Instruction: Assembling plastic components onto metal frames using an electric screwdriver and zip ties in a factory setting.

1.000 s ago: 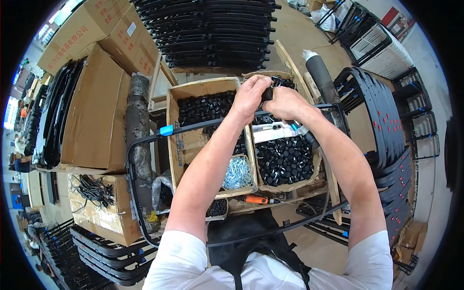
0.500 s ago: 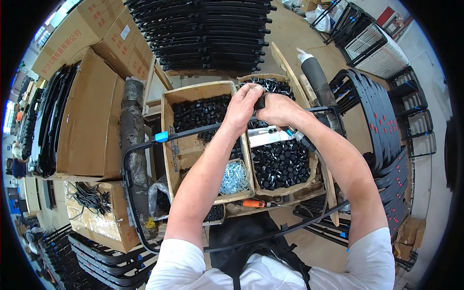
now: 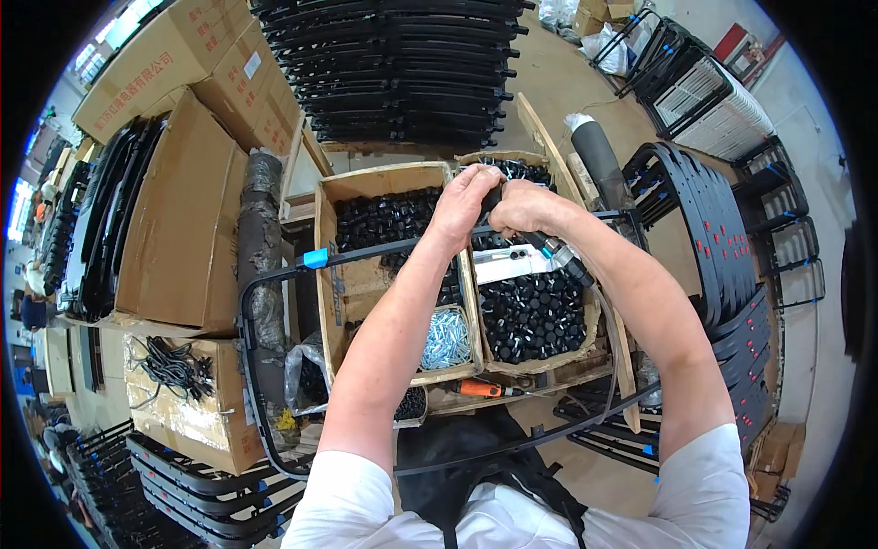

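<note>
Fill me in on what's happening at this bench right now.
A person stands over two open cardboard boxes of small black plastic caps, with a batch of silvery screws in a corner of one. Both hands meet above the boxes at the far bar of a black metal tube frame: the left hand grips it, and the right hand holds a power screwdriver there. An orange-handled tool lies at the boxes' near edge.

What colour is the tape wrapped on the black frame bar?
Blue; the tape on the frame bar shows best in the head view.
</note>
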A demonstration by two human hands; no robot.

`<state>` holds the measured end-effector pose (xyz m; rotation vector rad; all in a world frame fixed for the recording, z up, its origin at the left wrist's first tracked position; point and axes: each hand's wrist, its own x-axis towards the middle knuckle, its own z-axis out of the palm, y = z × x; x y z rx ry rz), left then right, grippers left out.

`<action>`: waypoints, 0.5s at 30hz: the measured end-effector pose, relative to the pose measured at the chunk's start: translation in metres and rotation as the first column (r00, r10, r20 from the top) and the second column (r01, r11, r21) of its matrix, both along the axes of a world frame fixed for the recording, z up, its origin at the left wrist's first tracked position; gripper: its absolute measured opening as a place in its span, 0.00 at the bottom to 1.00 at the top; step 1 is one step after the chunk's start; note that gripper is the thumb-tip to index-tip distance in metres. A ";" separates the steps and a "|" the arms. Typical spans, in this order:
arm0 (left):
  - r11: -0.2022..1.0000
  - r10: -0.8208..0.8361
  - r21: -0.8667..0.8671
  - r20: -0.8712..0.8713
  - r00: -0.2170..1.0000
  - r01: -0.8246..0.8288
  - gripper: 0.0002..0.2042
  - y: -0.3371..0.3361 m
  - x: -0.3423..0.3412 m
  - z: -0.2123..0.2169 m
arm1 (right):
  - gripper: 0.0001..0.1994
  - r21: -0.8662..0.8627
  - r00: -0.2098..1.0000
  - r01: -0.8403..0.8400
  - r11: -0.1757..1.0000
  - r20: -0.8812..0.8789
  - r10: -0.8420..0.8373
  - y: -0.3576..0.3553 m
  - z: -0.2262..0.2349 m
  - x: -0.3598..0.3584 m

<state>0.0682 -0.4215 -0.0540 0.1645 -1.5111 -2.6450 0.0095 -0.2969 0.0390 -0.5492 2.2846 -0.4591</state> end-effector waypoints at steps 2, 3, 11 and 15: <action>1.000 -0.006 0.027 -0.011 1.000 0.007 0.10 0.000 0.002 0.003 | 0.11 0.010 1.000 0.029 1.000 -0.005 -0.029 0.001 0.007 0.004; 1.000 -0.016 0.016 -0.033 0.999 0.016 0.10 0.000 0.000 0.000 | 0.09 -0.007 0.999 0.045 0.999 0.001 -0.045 0.003 -0.002 0.001; 0.994 -0.011 -0.106 -0.153 0.988 -0.005 0.11 0.004 0.005 0.034 | 0.14 -0.113 0.982 0.018 0.993 -0.187 -0.039 0.017 0.030 0.028; 0.979 -0.176 -0.125 -0.127 0.976 0.160 0.10 0.057 0.062 0.076 | 0.15 0.044 0.965 0.145 0.988 -0.225 -0.132 0.074 0.091 0.112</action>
